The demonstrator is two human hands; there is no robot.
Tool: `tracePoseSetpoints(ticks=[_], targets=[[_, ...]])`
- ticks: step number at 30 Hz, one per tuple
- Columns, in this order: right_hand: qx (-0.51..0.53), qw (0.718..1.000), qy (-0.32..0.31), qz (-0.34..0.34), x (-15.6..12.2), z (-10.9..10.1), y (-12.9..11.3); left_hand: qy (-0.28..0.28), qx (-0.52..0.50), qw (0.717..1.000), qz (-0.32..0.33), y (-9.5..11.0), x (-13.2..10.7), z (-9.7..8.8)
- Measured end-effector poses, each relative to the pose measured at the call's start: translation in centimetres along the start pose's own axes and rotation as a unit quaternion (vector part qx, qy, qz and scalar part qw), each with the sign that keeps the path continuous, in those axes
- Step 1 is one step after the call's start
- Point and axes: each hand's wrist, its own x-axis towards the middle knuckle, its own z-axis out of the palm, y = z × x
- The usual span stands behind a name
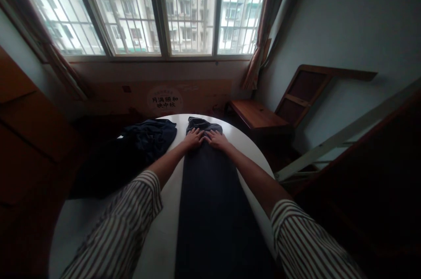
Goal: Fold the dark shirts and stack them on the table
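A pair of dark navy trousers (213, 200), narrow and laid lengthwise, runs from the near edge up to the far side of the round white table (161, 230). Its far end is bunched and shows a greyish patch. On the cloth just below that end lies my left hand (194, 137), flat with the fingers stretched out. Beside it, almost touching, my right hand (216, 139) also rests flat on the trousers, fingers apart. To the left, a crumpled heap of dark clothing (149, 138) spreads over the table; its separate pieces cannot be made out.
Beyond the table, a cardboard panel (197, 92) with printed characters leans below a barred window (187, 11). On the right stand a low wooden bench (258, 114) and a wooden frame (304, 90) against the wall. An orange-brown cabinet (29, 134) is at the left.
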Motion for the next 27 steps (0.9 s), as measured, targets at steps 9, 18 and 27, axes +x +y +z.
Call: tracePoseSetpoints(ticks=[9,18,27], targets=[[0.006,0.996,-0.053,0.077,4.0,0.3,4.8,-0.013,0.021,1.0,-0.01,-0.9,-0.3,2.4],[-0.008,0.997,-0.022,0.069,3.8,-1.4,2.7,0.175,-0.004,0.983,-0.048,-0.2,-1.2,2.3],[0.025,0.978,0.009,-0.206,-18.6,1.5,-0.6,0.175,-0.067,0.982,-0.022,1.8,-4.6,-0.9]])
